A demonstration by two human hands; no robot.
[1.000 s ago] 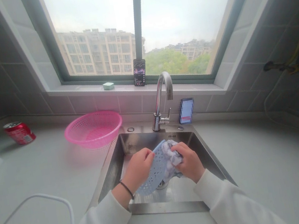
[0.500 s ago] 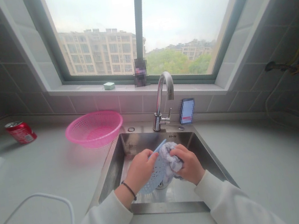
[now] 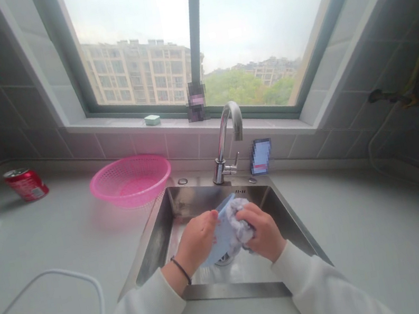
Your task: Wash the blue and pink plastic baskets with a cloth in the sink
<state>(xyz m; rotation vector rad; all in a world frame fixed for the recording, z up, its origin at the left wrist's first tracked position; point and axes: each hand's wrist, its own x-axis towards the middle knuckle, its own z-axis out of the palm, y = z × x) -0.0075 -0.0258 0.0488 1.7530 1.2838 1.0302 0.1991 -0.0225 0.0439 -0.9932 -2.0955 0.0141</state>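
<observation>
Turning since earlier, blue basket [image 3: 224,234] in left hand [image 3: 197,239], (cloth [image 3: 240,227] in right hand [image 3: 265,231])

strainer [image 3: 224,234]: plastic | rag [image 3: 240,222]: rough cloth | tap [image 3: 237,126]: glossy metal

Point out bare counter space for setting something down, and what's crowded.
Widest: counter right of the sink and pixelated screen. Smaller: left, between pink basket and white cable. Crowded: sink's middle, left hand holding a pale-blue item, right hand a cloth.
</observation>
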